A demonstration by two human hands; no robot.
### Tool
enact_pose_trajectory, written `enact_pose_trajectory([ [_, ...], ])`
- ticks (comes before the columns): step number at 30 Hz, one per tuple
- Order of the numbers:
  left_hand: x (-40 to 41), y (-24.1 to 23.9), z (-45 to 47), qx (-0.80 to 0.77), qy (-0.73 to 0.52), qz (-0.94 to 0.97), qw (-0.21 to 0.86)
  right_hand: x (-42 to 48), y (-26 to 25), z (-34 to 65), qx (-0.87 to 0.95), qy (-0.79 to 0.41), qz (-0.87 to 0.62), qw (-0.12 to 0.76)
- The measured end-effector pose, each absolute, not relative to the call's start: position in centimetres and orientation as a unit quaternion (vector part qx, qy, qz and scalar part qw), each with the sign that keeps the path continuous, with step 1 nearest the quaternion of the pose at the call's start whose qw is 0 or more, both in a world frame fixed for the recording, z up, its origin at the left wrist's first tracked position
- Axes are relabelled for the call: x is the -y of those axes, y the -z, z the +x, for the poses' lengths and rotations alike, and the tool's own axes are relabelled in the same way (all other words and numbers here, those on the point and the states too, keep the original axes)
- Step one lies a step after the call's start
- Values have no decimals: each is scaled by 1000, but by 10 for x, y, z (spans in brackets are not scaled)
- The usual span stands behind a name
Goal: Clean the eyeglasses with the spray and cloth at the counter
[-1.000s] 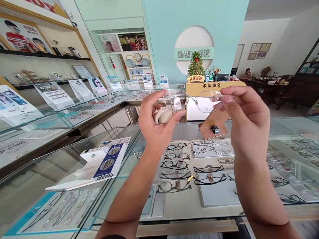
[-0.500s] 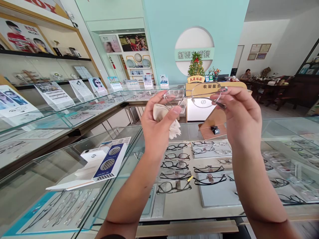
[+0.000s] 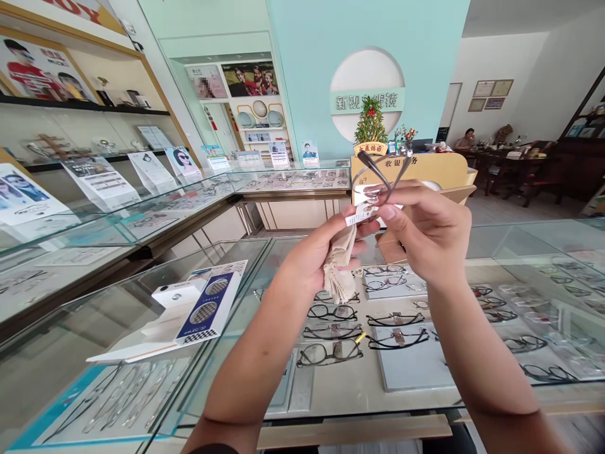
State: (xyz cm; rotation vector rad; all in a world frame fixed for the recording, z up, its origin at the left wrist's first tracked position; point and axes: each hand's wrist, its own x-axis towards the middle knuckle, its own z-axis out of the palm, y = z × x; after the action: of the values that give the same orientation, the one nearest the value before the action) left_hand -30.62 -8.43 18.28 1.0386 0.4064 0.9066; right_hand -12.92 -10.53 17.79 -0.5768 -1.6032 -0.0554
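Note:
A pair of thin-rimmed eyeglasses [image 3: 390, 178] is held up in front of me over the glass counter, turned with its dark temple tip pointing up and left. My right hand [image 3: 432, 230] pinches the frame between thumb and fingers. Close against it, my left hand [image 3: 309, 255] is closed around a crumpled beige cleaning cloth [image 3: 339, 277], whose frayed edge hangs down. Between the two hands a small white tag [image 3: 361, 214] shows beside the left fingertips. Fingers and cloth hide part of the lenses; I cannot tell how firmly the left fingers grip the frame.
Below lies a glass display counter [image 3: 340, 394] with rows of eyeglasses [image 3: 331, 353] inside. A white and blue cardboard display [image 3: 203, 309] stands at left. Further back are a wooden stand [image 3: 390, 247], a yellow cashier desk [image 3: 466, 170], and a person [image 3: 467, 140] seated at a dark table.
The hands have come together. The eyeglasses have turned from facing away with both lenses spread between the hands to folded-looking and upended, the right hand shifting left and the cloth lower.

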Motion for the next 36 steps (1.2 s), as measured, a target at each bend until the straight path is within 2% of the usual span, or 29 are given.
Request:
enact_pose_trajectory([
  [4, 75, -171, -305, -239, -479, 567, 626, 112, -179, -130, 683, 48, -273, 676],
  [10, 58, -179, -347, -348, -592, 701, 196, 124, -186, -111, 713, 61, -335, 612],
  [13, 56, -190, -369, -364, -615, 696, 72, 116, -170, -95, 757, 21, -314, 573],
  [16, 63, -196, -374, -362, -620, 696, 23, 103, -135, -72, 816, -64, -332, 468],
  [20, 80, -198, -364, -353, -589, 726, 22, 85, -84, -45, 852, -130, -395, 319],
  [24, 85, -195, -358, -369, -565, 738, 20, 77, -54, -41, 871, -96, -450, 174],
  [30, 79, -195, -361, -406, -543, 735, -7, 83, -50, -62, 879, -35, -475, 9],
  [33, 79, -195, -361, -417, -528, 738, -46, 87, -54, -70, 869, 5, -493, -49],
  [36, 83, -194, -355, -410, -532, 740, -37, 87, -54, -74, 866, 18, -493, -81],
])
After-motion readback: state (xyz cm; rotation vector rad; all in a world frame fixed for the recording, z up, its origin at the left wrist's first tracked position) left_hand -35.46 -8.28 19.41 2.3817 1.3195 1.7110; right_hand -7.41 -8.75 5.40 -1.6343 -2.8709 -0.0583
